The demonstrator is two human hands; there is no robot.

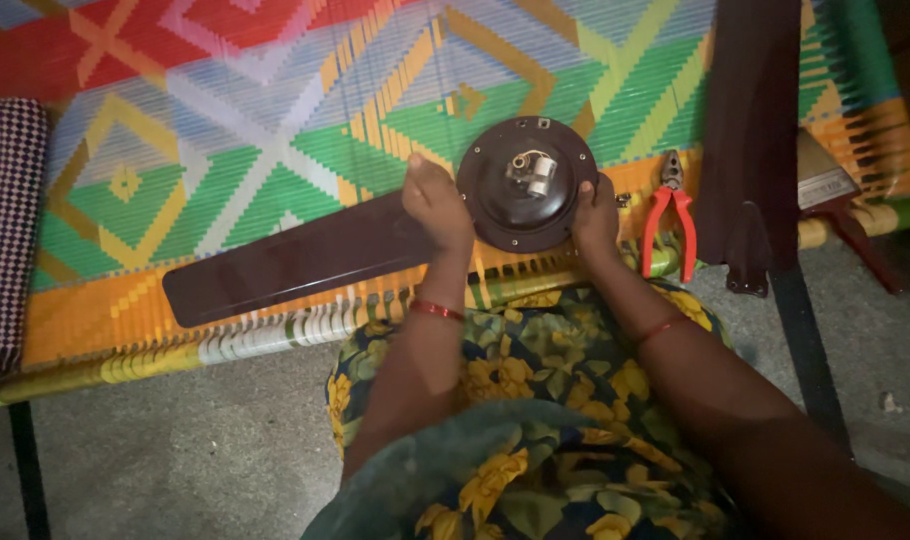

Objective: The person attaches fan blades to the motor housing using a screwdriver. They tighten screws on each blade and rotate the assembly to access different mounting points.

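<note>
You sit at a woven cot [275, 110] strung in bright bands of red, green, orange, yellow and pale blue, with a grey floor [175, 460] under its near rail. On the cot, close to that near edge, lies the dark round fan motor [527, 185], and everything else is best placed from it. Your left hand [437, 203] grasps the motor's left rim, fingers curled over the edge where a dark brown fan blade [295, 262] reaches away to the left. Your right hand [595, 215] grips the motor's right rim, thumb up against the housing. At the motor's centre stands a small pale metal fitting [533, 170]. Just right of the motor lie red-handled pliers [672, 215], jaws pointing away from you. Further right again, a second dark blade [750, 140] runs upright across the cot. Far to the motor's left sits a checked cloth [5, 220]. Below the motor, your lap shows yellow-flowered fabric [535, 400].
</note>
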